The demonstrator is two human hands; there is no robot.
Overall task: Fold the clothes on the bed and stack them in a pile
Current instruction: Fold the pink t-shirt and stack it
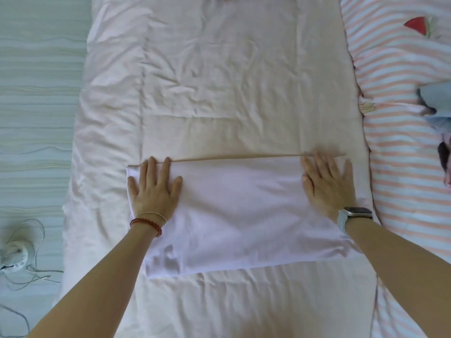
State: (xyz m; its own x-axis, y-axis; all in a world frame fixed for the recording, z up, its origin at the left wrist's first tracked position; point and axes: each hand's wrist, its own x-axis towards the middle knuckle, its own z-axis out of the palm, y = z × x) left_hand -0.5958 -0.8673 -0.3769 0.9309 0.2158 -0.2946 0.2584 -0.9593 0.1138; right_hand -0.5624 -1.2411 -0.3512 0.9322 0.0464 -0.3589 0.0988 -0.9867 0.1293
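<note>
Bare forearms reach forward from the lower edge of the view onto a bed (102,123) covered with a wrinkled pale pink quilt. On the quilt, in the middle of the bed, lies a beige garment (219,132), spread flat, with its far part creased. Its near part is covered by a folded white garment (239,215), a smooth, wide rectangle whose far fold runs straight across from hand to hand, with a few small wrinkles at its near left corner.

Left hand (153,189) lies flat on the left end of the white garment, fingers straight and spread, fingertips at the far fold; it grips nothing. Right hand (328,185) lies flat on the right end of the same garment, fingers straight and close together, also reaching the fold, slightly blurred. Both palms press down on the cloth.

A striped pink and pale blue cover (402,147) lies to the right of the quilt, with a heap of blue-grey clothes (439,103) at the right edge. A red bead bracelet (146,224) circles the left wrist and a watch (356,214) the right.
</note>
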